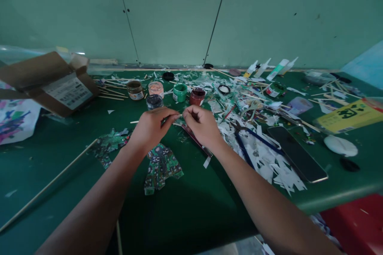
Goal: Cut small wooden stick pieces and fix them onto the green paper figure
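My left hand [153,126] and my right hand [204,124] meet above the middle of the table, fingertips pinched close together. Between them shows a short bit of a thin pale wooden stick [180,115]. A pale end pokes out left of my left hand and seems to belong to the same stick; the rest is hidden by my fingers. Below my hands lies a camouflage-patterned cutout [163,165], with another patterned cutout [112,143] partly behind my left forearm. A dark red, narrow object [197,141] lies under my right hand.
Open paint jars [179,92] stand just beyond my hands. Paper scraps [272,167], pliers with blue handles [245,143] and a phone [296,153] lie to the right. A cardboard box [54,81] sits at left; a long stick [49,185] crosses the near left. Glue bottles [278,69] stand at the back.
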A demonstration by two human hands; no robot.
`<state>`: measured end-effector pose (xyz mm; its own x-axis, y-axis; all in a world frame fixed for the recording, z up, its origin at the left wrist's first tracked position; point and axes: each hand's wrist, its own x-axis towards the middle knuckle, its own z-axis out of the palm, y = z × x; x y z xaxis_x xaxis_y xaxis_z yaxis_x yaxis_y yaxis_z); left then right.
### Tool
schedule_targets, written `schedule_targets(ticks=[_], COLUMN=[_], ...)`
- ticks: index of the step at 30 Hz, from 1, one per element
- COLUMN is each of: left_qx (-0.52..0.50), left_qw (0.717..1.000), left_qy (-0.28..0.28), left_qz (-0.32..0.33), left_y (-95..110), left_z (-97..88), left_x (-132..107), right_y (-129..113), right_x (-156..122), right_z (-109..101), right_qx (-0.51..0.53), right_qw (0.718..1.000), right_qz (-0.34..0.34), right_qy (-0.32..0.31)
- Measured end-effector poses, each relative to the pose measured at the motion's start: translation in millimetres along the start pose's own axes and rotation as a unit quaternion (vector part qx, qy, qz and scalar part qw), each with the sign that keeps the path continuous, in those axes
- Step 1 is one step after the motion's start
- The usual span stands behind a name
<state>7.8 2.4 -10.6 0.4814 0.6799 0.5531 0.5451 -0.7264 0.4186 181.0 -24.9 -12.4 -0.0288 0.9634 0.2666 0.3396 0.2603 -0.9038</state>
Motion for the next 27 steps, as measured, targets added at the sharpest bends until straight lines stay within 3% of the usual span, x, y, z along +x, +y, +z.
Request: schedule_targets(ticks=[12, 27], left_qx=[-0.033, -0.049], left_qw=[0.998, 0.997], left_qy=[0.013, 0.060], left_qz=[-0.048, -0.028], left_y=[6.0, 7.8], left_z=[3.0, 3.4], left_x=[-0.3, -0.6], right_y=[0.8, -1.4], right_x=[-1.9, -4.4], right_z=[1.9, 1.5], right_qx=[-0.046, -0.004], right_qw=[0.997, 1.000], right_qz=[-0.057, 0.003], right_qy=[0.026, -0.009])
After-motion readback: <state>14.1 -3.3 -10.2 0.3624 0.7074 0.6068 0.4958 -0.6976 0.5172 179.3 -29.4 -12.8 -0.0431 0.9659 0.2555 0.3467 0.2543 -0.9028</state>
